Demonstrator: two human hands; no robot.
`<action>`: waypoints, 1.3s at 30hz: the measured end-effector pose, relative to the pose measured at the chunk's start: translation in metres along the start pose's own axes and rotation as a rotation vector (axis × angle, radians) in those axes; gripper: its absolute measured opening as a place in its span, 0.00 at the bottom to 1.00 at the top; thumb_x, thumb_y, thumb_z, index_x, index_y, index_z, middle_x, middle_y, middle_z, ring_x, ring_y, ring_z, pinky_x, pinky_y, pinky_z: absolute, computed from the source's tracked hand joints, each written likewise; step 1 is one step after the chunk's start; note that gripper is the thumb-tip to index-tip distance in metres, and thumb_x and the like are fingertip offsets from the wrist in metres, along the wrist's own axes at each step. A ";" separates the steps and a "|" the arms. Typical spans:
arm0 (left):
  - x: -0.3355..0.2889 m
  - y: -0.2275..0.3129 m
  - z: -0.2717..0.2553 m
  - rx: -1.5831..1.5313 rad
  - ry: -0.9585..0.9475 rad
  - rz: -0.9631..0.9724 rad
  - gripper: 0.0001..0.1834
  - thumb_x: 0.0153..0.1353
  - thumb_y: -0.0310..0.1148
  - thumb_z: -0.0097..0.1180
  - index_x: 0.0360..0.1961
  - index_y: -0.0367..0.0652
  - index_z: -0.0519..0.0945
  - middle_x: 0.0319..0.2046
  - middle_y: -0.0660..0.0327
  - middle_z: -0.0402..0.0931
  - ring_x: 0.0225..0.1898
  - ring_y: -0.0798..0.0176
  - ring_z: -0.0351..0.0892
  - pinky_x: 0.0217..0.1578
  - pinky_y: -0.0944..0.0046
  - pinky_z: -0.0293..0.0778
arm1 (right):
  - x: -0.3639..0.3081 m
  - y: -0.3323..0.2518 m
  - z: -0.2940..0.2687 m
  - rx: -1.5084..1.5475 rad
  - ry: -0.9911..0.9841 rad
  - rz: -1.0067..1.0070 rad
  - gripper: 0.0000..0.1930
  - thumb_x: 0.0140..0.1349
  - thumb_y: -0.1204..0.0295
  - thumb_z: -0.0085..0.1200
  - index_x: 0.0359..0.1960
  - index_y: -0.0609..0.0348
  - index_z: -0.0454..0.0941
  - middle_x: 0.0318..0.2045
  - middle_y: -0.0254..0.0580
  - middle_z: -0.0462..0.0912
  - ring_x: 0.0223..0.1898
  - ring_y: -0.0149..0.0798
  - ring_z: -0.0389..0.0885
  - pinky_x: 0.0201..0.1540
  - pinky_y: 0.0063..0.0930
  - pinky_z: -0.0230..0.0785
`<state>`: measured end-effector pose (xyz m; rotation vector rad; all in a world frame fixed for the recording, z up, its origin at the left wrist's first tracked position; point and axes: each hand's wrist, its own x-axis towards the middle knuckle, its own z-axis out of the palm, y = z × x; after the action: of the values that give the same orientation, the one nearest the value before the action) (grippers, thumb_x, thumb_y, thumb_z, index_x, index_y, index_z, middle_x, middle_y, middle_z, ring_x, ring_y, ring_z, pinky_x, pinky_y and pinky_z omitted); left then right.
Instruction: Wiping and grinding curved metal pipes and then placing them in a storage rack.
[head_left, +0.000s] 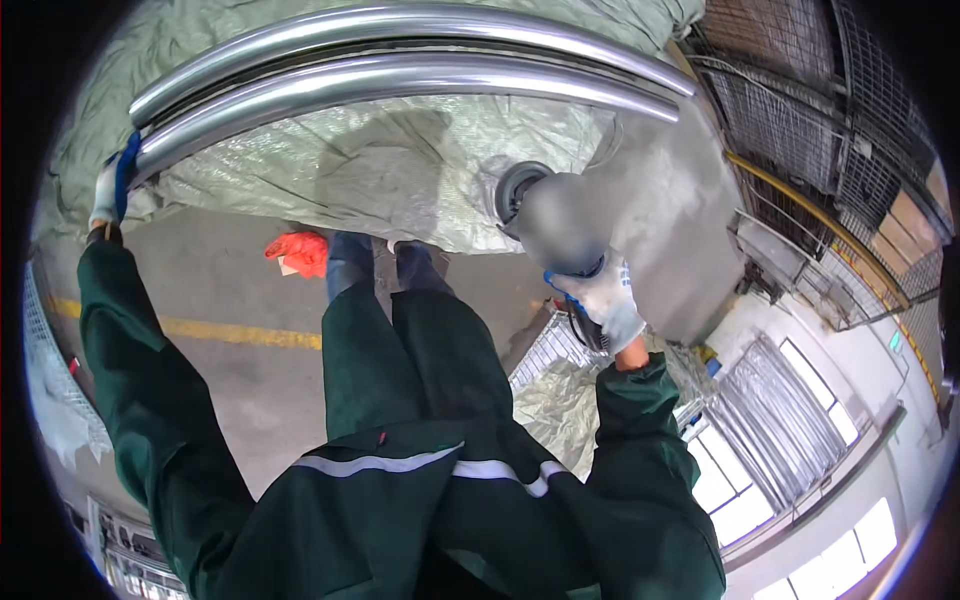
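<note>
Two long shiny metal tubes [420, 75] lie side by side across a pale green tarpaulin [400, 165]. At the left end of the nearer tube, my left hand [115, 185], in a white and blue glove, is closed on it; its fingers are partly hidden. My right hand [603, 298], gloved the same way, grips a power tool with a round dark disc or guard [521, 188], which looks like an angle grinder. The tool's body is blurred. It is held apart from the tubes, over the tarpaulin's near edge.
An orange-red cloth or bag [300, 253] lies on the grey floor by my feet. A yellow line [240, 333] crosses the floor. Wire mesh cages [780, 110] stand at the far right. Crumpled sheeting [565, 405] and a mesh crate [555, 350] are near my right arm.
</note>
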<state>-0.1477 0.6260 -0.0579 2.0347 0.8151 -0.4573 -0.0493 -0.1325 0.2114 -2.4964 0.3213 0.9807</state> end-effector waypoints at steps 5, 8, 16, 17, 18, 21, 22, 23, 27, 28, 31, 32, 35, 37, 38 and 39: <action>0.002 -0.026 -0.014 -0.086 0.008 -0.182 0.30 0.70 0.53 0.50 0.58 0.39 0.79 0.51 0.63 0.80 0.47 0.67 0.75 0.51 0.71 0.68 | -0.002 0.012 -0.012 0.059 -0.004 0.023 0.32 0.40 0.66 0.71 0.50 0.66 0.77 0.39 0.46 0.85 0.36 0.41 0.81 0.43 0.30 0.75; -0.006 -0.050 -0.037 -0.099 0.053 -0.132 0.29 0.70 0.53 0.51 0.59 0.39 0.79 0.51 0.63 0.80 0.48 0.68 0.75 0.51 0.71 0.68 | -0.003 0.023 -0.013 0.070 -0.009 0.055 0.33 0.40 0.66 0.71 0.50 0.66 0.77 0.39 0.46 0.85 0.36 0.41 0.81 0.44 0.30 0.75; 0.002 -0.070 -0.063 -0.218 0.160 -0.245 0.31 0.67 0.54 0.55 0.62 0.42 0.77 0.54 0.64 0.79 0.52 0.67 0.76 0.52 0.69 0.71 | -0.001 0.037 -0.007 0.101 -0.016 0.012 0.32 0.40 0.67 0.71 0.50 0.66 0.77 0.39 0.46 0.85 0.36 0.39 0.80 0.44 0.30 0.75; 0.001 -0.070 -0.063 -0.260 0.184 -0.254 0.31 0.67 0.53 0.55 0.62 0.43 0.77 0.54 0.64 0.78 0.52 0.67 0.76 0.52 0.69 0.71 | 0.000 0.038 -0.006 0.105 -0.021 0.011 0.33 0.40 0.67 0.71 0.51 0.66 0.76 0.39 0.46 0.84 0.36 0.40 0.80 0.45 0.30 0.74; 0.002 -0.069 -0.063 -0.253 0.181 -0.253 0.31 0.67 0.53 0.55 0.62 0.43 0.77 0.54 0.64 0.78 0.52 0.67 0.76 0.52 0.69 0.71 | 0.001 0.042 -0.005 0.111 -0.022 0.015 0.33 0.40 0.67 0.71 0.51 0.66 0.76 0.39 0.46 0.84 0.36 0.40 0.80 0.45 0.30 0.74; 0.004 -0.069 -0.060 -0.279 0.195 -0.255 0.32 0.66 0.55 0.55 0.62 0.43 0.77 0.53 0.64 0.79 0.50 0.68 0.76 0.50 0.68 0.72 | 0.002 0.055 -0.001 0.194 -0.036 -0.030 0.32 0.40 0.67 0.71 0.51 0.66 0.76 0.39 0.46 0.84 0.36 0.40 0.79 0.45 0.30 0.74; 0.006 -0.069 -0.058 -0.290 0.198 -0.255 0.32 0.66 0.55 0.55 0.62 0.44 0.77 0.53 0.64 0.79 0.49 0.68 0.76 0.50 0.68 0.72 | 0.002 0.059 -0.001 0.220 -0.038 -0.044 0.32 0.40 0.67 0.71 0.51 0.65 0.76 0.39 0.45 0.84 0.36 0.40 0.79 0.44 0.30 0.74; 0.006 -0.071 -0.060 -0.286 0.200 -0.256 0.32 0.66 0.55 0.55 0.62 0.44 0.77 0.53 0.64 0.79 0.49 0.68 0.76 0.50 0.68 0.72 | 0.002 0.060 -0.001 0.223 -0.041 -0.044 0.32 0.40 0.67 0.71 0.51 0.65 0.76 0.39 0.45 0.84 0.36 0.40 0.79 0.44 0.30 0.74; 0.011 -0.084 -0.072 -0.234 0.207 -0.324 0.32 0.65 0.57 0.56 0.62 0.44 0.78 0.52 0.64 0.79 0.46 0.67 0.77 0.47 0.69 0.73 | 0.002 0.062 -0.004 0.175 -0.034 -0.024 0.31 0.41 0.72 0.72 0.51 0.68 0.77 0.41 0.45 0.86 0.38 0.38 0.82 0.46 0.28 0.74; 0.013 -0.086 -0.074 -0.230 0.206 -0.327 0.32 0.65 0.57 0.56 0.62 0.44 0.78 0.52 0.64 0.79 0.46 0.67 0.77 0.47 0.69 0.73 | 0.002 0.063 -0.005 0.177 -0.037 -0.021 0.31 0.41 0.72 0.72 0.51 0.68 0.77 0.41 0.45 0.86 0.38 0.38 0.82 0.46 0.28 0.74; 0.024 -0.087 -0.084 -0.266 0.160 -0.396 0.33 0.65 0.58 0.56 0.62 0.45 0.78 0.52 0.64 0.79 0.46 0.67 0.76 0.47 0.69 0.72 | 0.005 0.068 -0.006 0.190 -0.029 -0.020 0.32 0.40 0.69 0.72 0.51 0.66 0.77 0.39 0.46 0.85 0.35 0.40 0.80 0.44 0.31 0.75; 0.022 -0.089 -0.086 -0.277 0.147 -0.420 0.33 0.64 0.58 0.56 0.61 0.45 0.78 0.52 0.64 0.78 0.46 0.67 0.76 0.47 0.69 0.72 | 0.006 0.069 -0.006 0.195 -0.028 -0.021 0.32 0.40 0.68 0.72 0.51 0.65 0.77 0.39 0.47 0.85 0.34 0.40 0.79 0.43 0.31 0.75; 0.018 -0.095 -0.080 -0.330 0.149 -0.412 0.32 0.66 0.56 0.55 0.62 0.44 0.77 0.53 0.64 0.78 0.48 0.67 0.76 0.49 0.69 0.72 | 0.010 0.068 -0.012 0.157 -0.018 -0.017 0.32 0.40 0.68 0.72 0.51 0.65 0.77 0.39 0.48 0.85 0.34 0.41 0.80 0.43 0.31 0.75; 0.012 -0.097 -0.079 -0.381 0.157 -0.399 0.31 0.67 0.54 0.55 0.63 0.44 0.76 0.54 0.63 0.77 0.49 0.66 0.75 0.50 0.68 0.71 | 0.013 0.070 -0.014 0.123 -0.007 -0.019 0.33 0.39 0.68 0.72 0.50 0.65 0.77 0.39 0.48 0.85 0.34 0.41 0.81 0.42 0.32 0.75; 0.008 -0.097 -0.078 -0.408 0.161 -0.392 0.31 0.67 0.53 0.54 0.63 0.43 0.76 0.54 0.63 0.77 0.50 0.66 0.75 0.51 0.68 0.71 | 0.014 0.072 -0.013 0.124 -0.013 -0.018 0.33 0.39 0.68 0.72 0.50 0.65 0.77 0.39 0.48 0.85 0.34 0.41 0.81 0.42 0.32 0.75; 0.004 -0.096 -0.078 -0.433 0.166 -0.385 0.30 0.68 0.52 0.54 0.63 0.43 0.75 0.54 0.62 0.77 0.50 0.66 0.75 0.52 0.68 0.71 | 0.016 0.074 -0.012 0.142 -0.007 -0.035 0.33 0.39 0.68 0.72 0.51 0.65 0.77 0.39 0.49 0.85 0.34 0.41 0.81 0.42 0.32 0.75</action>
<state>-0.2104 0.7315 -0.0743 1.5300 1.2954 -0.2899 -0.0577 -0.2043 0.1857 -2.3616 0.3322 0.9198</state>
